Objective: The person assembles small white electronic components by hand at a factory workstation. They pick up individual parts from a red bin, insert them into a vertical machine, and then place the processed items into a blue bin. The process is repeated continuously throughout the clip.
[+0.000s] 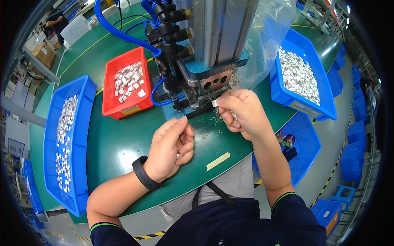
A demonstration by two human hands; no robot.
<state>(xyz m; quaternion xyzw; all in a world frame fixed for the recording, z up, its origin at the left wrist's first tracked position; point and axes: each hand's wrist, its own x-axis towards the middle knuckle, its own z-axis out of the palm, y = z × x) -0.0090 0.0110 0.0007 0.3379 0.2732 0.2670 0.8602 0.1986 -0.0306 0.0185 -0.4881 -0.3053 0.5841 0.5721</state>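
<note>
My right hand (242, 112) pinches a small white block with thin wire leads (214, 103) between thumb and forefinger. The block is right at the front of the pneumatic press (213, 82), its wires pointing up toward the metal die. Something pale shows between the curled lower fingers of that hand, too small to name. My left hand (170, 145) is closed just left of it, thumb against the forefinger near the base of the press. A bit of white shows by its curled fingers, but what it holds is hidden.
A red bin (127, 108) and a long blue bin (80, 135) of white parts stand left; another full blue bin (301, 100) stands right. Below it sits an open blue bin (305, 143). Clippings (216, 117) and tape (218, 161) lie on the green table (119, 160). Blue hoses (119, 33) rise behind.
</note>
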